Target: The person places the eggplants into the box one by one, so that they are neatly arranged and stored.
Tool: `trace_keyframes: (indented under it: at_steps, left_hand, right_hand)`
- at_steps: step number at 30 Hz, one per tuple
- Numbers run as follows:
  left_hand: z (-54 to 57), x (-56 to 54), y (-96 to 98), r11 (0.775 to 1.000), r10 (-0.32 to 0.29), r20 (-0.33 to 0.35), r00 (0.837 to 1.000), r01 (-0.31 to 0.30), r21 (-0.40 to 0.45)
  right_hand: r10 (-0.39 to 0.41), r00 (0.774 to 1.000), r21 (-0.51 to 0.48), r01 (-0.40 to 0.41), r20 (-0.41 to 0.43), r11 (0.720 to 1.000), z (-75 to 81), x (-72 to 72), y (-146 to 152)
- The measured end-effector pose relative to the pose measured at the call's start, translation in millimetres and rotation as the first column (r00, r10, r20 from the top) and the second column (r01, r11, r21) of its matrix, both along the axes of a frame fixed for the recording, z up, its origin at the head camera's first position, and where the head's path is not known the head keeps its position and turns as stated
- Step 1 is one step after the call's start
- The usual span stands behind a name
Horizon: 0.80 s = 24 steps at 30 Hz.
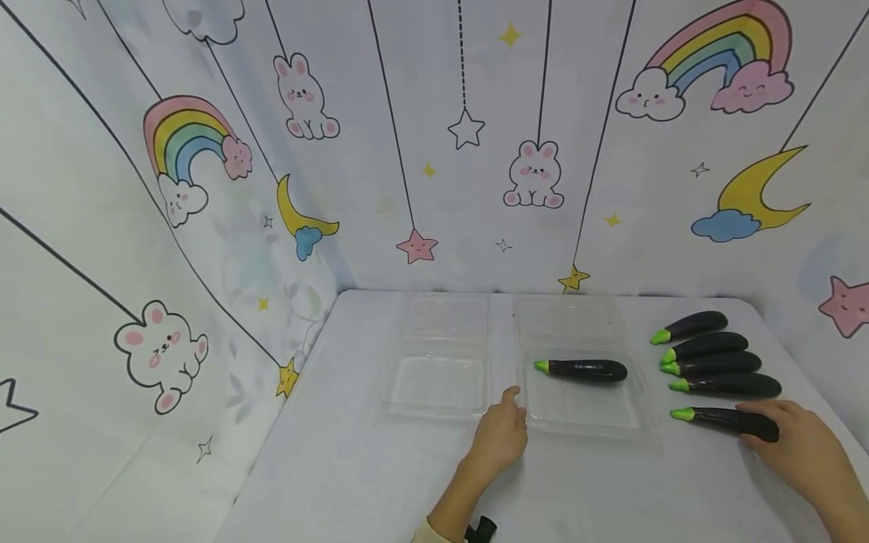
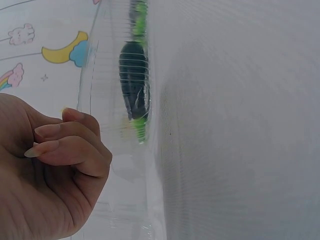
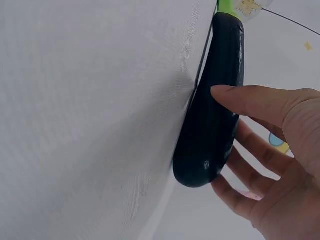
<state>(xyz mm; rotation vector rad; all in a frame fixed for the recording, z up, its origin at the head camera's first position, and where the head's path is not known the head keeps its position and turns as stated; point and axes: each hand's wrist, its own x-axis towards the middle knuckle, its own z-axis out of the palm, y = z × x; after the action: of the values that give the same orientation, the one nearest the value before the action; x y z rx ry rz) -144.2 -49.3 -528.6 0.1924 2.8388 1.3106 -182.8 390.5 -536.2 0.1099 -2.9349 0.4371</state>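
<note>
My right hand point(image 1: 797, 445) grips a dark eggplant point(image 1: 726, 420) with a bright green stem, at its thick end. In the right wrist view, the thumb point(image 3: 235, 97) lies on one side of the eggplant point(image 3: 210, 115) and the fingers on the other, close over the white table. My left hand point(image 1: 501, 434) is beside the left edge of a clear plastic tray point(image 1: 577, 422), fingers loosely curled and holding nothing. Inside that tray lies another eggplant point(image 1: 585, 370), stem to the left; the left wrist view shows this eggplant point(image 2: 133, 80) through the ribbed wall.
Several more eggplants point(image 1: 729, 385) lie in a stacked row beyond my right hand, stems to the left. A second clear tray point(image 1: 437, 411) with an open lid sits left of the first. A patterned cloth wall point(image 1: 462, 188) closes off the back. A small black object point(image 1: 482, 529) shows near my left wrist.
</note>
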Motion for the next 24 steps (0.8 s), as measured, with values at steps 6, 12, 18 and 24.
trace_keyframes:
  at_steps: [6,12,18,24]
  left_hand:
    - [-0.4,0.0,0.0,1.000,0.006,0.005,1.000,-0.006,-0.001]
    - [-0.7,0.1,-0.2,1.000,0.001,0.006,1.000,-0.001,-0.002]
    - [0.8,0.2,-0.8,1.000,0.004,-0.001,1.000,-0.004,-0.008]
    - [2.7,0.8,-1.1,1.000,-0.001,-0.008,1.000,0.001,-0.002]
  right_hand:
    - [0.005,1.000,-0.002,-0.005,0.013,1.000,-0.7,-1.2,2.5]
    - [0.012,1.000,0.006,-0.012,0.021,1.000,-0.6,-2.2,4.3]
    - [0.041,0.999,0.005,-0.041,0.011,0.999,-0.9,-3.2,5.6]
    - [0.040,0.999,0.011,-0.041,0.016,0.999,0.7,-3.9,5.8]
